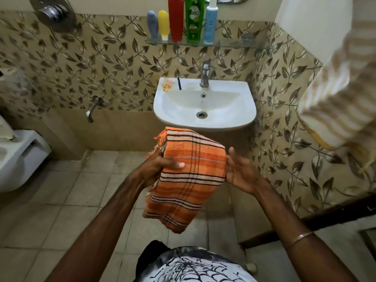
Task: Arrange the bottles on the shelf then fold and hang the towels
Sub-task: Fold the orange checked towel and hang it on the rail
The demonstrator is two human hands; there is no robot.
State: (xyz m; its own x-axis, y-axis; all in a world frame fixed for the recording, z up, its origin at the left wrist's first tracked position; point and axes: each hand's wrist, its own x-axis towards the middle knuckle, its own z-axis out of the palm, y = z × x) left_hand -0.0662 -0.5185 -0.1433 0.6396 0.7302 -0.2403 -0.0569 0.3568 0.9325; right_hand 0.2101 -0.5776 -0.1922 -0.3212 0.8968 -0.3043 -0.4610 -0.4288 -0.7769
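**Holding a folded orange towel below the sink**

Gripping the folded orange towel (188, 178) at its left edge, the left hand (157, 169) had its thumb laid across the top face w/ fingers curled underneath, out of sight. The right hand (241, 171) was flat & open, fingers straight and pointing up, palm pressed against the towel's right edge; it pinched nothing. Towel sat between both hands, held in the air in front of the person's chest, over the tiled floor (61, 200), below and just in front of the white sink (230, 110). It was a thick multi-layer bundle w/ dark & white stripes, fringe showing at the upper left corner, lower end drooping toward the body.

Above the sink a glass shelf (234, 44) carried five bottles in a row, L to R: grey bottle (152, 24), yellow bottle (163, 24), red bottle (176, 18), green bottle (194, 19), blue bottle (210, 24); all upright, close together at the shelf's left half. A beige striped towel (333, 94) hung at the right wall, blurred. A toilet (18, 157) showed at far left.
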